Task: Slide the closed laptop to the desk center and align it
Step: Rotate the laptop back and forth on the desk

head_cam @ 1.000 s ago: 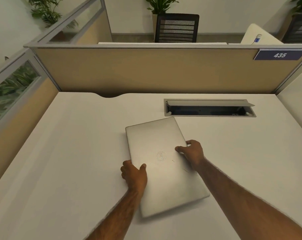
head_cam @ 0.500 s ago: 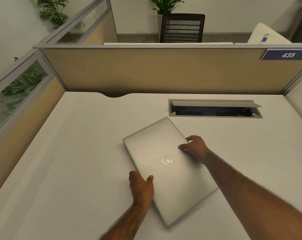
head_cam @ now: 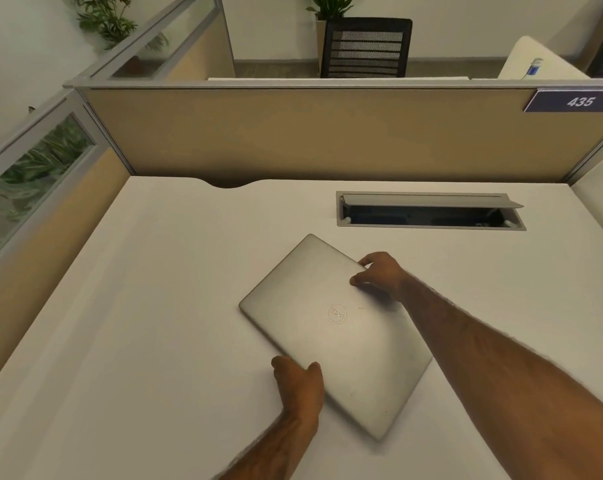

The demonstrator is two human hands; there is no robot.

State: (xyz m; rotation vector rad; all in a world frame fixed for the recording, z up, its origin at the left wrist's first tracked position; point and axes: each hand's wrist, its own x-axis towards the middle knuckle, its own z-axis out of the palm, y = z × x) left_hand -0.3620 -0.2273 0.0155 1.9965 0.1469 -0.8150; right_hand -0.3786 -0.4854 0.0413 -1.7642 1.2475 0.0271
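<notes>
A closed silver laptop lies flat on the white desk, turned diagonally with one corner pointing to the far left. My left hand grips its near-left long edge, thumb on the lid. My right hand holds the far-right edge, fingers curled over the lid near the far corner. My right forearm crosses over the laptop's right part and hides it.
An open cable tray is sunk into the desk behind the laptop, to the right. Tan partition walls close the desk at the back and left. A black chair and plants stand beyond the partition.
The laptop has rotated clockwise between my hands and now lies more diagonal. My left hand slid nearer along its edge; my right hand moved farther and right.
</notes>
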